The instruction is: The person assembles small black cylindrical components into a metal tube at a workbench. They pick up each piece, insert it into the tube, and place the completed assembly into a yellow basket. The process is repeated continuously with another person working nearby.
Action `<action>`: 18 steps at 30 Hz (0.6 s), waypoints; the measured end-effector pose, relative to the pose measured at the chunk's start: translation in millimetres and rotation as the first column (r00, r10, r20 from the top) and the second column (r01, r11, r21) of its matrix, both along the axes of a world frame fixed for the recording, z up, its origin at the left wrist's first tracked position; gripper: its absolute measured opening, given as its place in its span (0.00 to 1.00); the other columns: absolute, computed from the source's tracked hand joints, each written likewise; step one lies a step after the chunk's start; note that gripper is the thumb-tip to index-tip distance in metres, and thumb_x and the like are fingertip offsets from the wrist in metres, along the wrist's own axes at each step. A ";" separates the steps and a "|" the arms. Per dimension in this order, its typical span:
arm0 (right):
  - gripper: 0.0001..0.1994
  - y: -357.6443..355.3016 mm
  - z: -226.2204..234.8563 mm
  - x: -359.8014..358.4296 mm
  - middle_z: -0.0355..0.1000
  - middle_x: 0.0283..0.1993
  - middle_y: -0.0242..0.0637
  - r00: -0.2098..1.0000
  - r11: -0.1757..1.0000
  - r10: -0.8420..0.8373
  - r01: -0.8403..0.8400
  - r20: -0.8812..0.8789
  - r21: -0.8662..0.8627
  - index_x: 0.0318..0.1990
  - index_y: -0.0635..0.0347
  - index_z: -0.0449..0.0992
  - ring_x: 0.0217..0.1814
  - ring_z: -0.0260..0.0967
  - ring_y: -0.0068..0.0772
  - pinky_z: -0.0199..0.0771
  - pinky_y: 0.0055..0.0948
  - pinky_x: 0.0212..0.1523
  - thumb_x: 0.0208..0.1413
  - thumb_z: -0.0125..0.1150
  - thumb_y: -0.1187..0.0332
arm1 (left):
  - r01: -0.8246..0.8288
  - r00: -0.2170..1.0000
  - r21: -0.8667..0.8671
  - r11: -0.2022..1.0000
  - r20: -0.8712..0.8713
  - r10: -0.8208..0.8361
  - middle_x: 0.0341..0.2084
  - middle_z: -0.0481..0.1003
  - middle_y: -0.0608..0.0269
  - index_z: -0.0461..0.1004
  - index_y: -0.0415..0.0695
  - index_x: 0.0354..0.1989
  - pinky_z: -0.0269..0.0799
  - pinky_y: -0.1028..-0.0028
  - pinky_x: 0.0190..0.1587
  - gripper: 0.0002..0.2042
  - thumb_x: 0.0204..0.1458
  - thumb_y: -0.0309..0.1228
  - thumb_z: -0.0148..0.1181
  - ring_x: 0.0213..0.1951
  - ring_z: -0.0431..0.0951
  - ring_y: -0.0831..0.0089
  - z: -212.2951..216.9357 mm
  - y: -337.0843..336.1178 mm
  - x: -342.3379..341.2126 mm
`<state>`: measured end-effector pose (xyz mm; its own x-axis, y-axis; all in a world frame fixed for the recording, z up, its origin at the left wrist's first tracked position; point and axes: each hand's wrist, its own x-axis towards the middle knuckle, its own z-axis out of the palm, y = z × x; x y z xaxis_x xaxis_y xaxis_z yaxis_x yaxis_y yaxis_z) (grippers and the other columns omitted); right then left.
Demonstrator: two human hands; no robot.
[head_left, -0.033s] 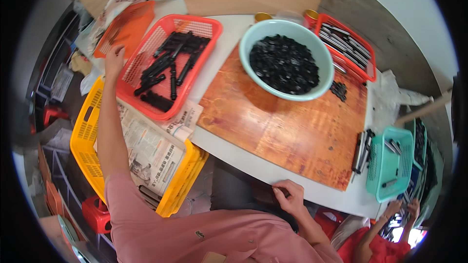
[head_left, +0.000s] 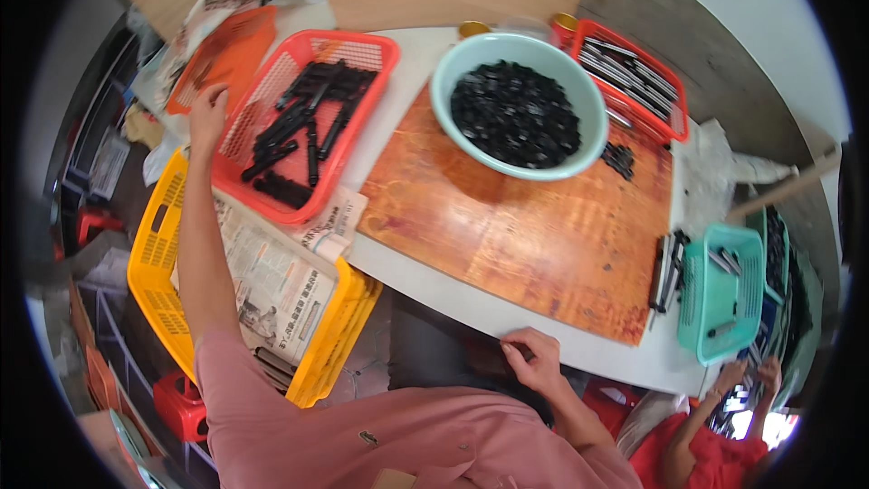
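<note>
My left hand (head_left: 208,110) is closed, reached out far left beside the left rim of a red plastic basket (head_left: 387,63). Whatever its fingers hold, if anything, is hidden. Black tubular pieces (head_left: 312,118) lie heaped in that basket. Just beyond the hand, an orange basket (head_left: 237,45) stands tilted. At the table's front edge, above my lap, my right hand (head_left: 534,358) has its fingers curled in, with nothing visible in them. A pale blue bowl (head_left: 593,131) full of small black parts (head_left: 516,113) sits on the brown board (head_left: 471,226).
Yellow crates (head_left: 339,335) stand stacked at left, with newspaper (head_left: 272,272) in the top one. Far right, a red basket (head_left: 679,127) holds silver and black tubes. Green baskets (head_left: 697,308) are on the right. Another person's hands (head_left: 747,376) are at lower right.
The whole view has shifted slightly, so the table things sit a little further left. Both my hands keep nearly the same places and poses.
</note>
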<state>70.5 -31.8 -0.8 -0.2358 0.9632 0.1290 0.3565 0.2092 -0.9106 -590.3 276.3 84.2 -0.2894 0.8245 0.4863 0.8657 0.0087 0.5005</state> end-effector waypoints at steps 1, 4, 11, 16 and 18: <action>0.05 1.2 -1.9 1.8 0.80 0.33 0.41 0.999 0.999 0.027 -0.028 -0.017 -0.016 0.40 0.63 0.83 0.25 0.76 0.26 0.73 0.24 0.27 0.56 0.67 0.78 | 0.045 0.999 -0.002 0.999 0.030 -0.045 0.45 0.83 0.57 0.80 0.33 0.53 0.75 0.70 0.55 0.15 0.67 0.33 0.58 0.49 0.81 0.69 6.5 -7.1 21.4; 0.06 7.5 -1.6 9.6 0.79 0.36 0.41 0.994 0.992 0.105 -0.106 -0.025 -0.068 0.42 0.61 0.83 0.30 0.77 0.35 0.76 0.30 0.32 0.59 0.65 0.73 | 0.232 0.960 -0.014 0.973 0.167 -0.226 0.47 0.82 0.57 0.79 0.33 0.53 0.73 0.71 0.58 0.14 0.68 0.31 0.57 0.52 0.80 0.71 33.7 -25.6 118.4; 0.08 -11.6 11.8 32.4 0.79 0.38 0.43 0.997 0.991 0.014 -0.003 -0.079 0.134 0.46 0.62 0.81 0.36 0.78 0.45 0.79 0.36 0.38 0.61 0.62 0.76 | 0.506 0.842 -0.015 0.863 0.224 -0.490 0.46 0.82 0.58 0.80 0.35 0.53 0.74 0.72 0.55 0.12 0.67 0.26 0.56 0.49 0.81 0.72 30.9 -73.1 303.7; 0.06 -35.0 33.4 84.5 0.79 0.39 0.44 0.952 0.927 -0.288 0.305 -0.103 0.221 0.42 0.64 0.81 0.38 0.79 0.47 0.79 0.37 0.39 0.58 0.65 0.77 | 0.613 0.764 0.046 0.789 0.221 -0.607 0.39 0.82 0.59 0.80 0.36 0.43 0.75 0.72 0.49 0.06 0.63 0.24 0.59 0.42 0.80 0.72 -2.0 -166.9 428.0; 0.06 -50.7 38.1 106.6 0.80 0.38 0.44 0.965 0.956 -0.229 0.247 -0.128 0.156 0.41 0.63 0.82 0.39 0.79 0.47 0.79 0.37 0.40 0.57 0.67 0.76 | 0.793 0.535 0.122 0.597 0.330 -0.778 0.33 0.81 0.58 0.80 0.40 0.36 0.77 0.68 0.42 0.03 0.58 0.25 0.65 0.35 0.81 0.68 -36.9 -224.5 459.3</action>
<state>177.2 -82.5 37.4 0.0218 0.9515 0.3067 0.3172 0.2844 -0.9047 -131.0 51.8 47.4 0.3563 0.8129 0.4607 0.3239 -0.5699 0.7552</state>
